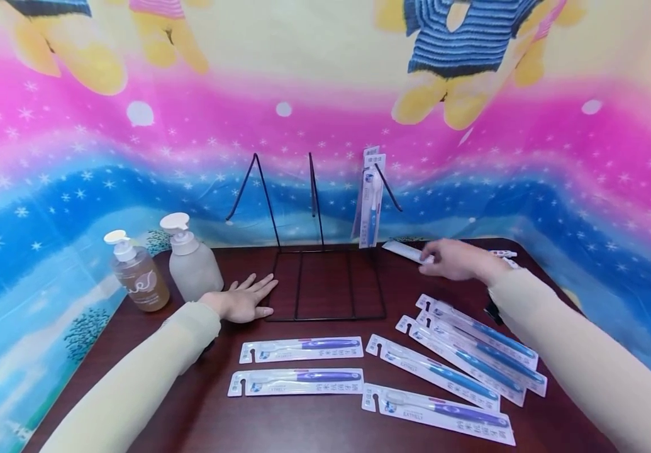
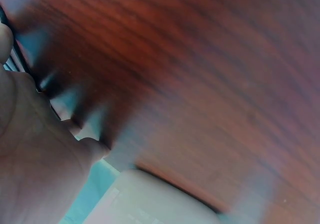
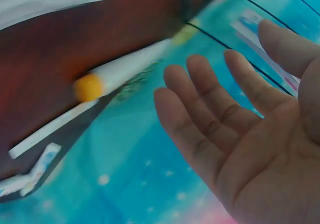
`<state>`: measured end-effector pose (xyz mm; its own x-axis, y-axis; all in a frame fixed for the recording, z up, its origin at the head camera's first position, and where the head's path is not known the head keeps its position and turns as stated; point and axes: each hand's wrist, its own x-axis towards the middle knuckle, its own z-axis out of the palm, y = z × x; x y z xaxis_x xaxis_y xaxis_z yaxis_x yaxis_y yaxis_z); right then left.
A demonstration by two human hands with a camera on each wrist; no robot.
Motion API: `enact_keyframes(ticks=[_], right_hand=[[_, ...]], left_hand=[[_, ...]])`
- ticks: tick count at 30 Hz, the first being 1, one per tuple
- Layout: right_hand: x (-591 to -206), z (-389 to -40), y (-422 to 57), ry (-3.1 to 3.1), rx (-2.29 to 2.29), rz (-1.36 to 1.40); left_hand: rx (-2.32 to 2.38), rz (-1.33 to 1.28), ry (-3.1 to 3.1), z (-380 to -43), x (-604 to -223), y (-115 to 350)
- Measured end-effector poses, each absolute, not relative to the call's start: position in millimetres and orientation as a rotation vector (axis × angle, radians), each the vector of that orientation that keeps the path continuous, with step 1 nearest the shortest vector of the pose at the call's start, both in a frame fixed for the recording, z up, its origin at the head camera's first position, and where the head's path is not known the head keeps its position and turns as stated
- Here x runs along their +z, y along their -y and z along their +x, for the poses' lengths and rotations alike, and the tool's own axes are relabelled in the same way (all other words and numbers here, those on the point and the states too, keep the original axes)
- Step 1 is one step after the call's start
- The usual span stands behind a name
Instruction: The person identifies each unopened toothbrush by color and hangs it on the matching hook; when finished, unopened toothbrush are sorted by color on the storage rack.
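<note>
Head view: left hand (image 1: 244, 303) is flat on the table (image 1: 280, 428), fingers spread, tips right at the left edge of the black wire rack (image 1: 325, 319). Right hand (image 1: 455, 258) is by the white tube (image 1: 403, 251) lying just right of the rack's back. Right wrist view has that hand's fingers apart and slightly bent, nothing in them, and the tube's got an orange cap (image 3: 89, 88). Toothbrush packs (image 1: 372, 207) hang on the rack's right hook; more packs (image 1: 302, 382), purple and blue, lie in front, some blue ones overlapping. Two pump bottles (image 1: 194, 267) stand left of the left hand.
</note>
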<state>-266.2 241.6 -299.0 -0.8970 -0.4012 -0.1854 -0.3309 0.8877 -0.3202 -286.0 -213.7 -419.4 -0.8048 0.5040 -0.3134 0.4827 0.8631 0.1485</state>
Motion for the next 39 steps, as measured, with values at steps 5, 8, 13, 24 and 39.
enact_keyframes(ticks=[5, 8, 13, 24, 39], right_hand=[[-342, -231, -276, -2.823, -0.329, -0.458], [-373, -218, -293, -2.832, -0.313, -0.377], [-401, -209, -312, -2.880, -0.358, -0.255], [-400, -212, -309, -2.826, -0.335, -0.122], [-393, -218, -313, -2.776, -0.324, -0.068]], left_hand=[[0.112, 0.738, -2.686, -285, -419, 214], [0.100, 0.740, -2.684, -285, -419, 216], [0.099, 0.741, -2.682, -286, -421, 218], [0.124, 0.746, -2.687, -285, -424, 218], [0.112, 0.747, -2.699, -289, -424, 213]])
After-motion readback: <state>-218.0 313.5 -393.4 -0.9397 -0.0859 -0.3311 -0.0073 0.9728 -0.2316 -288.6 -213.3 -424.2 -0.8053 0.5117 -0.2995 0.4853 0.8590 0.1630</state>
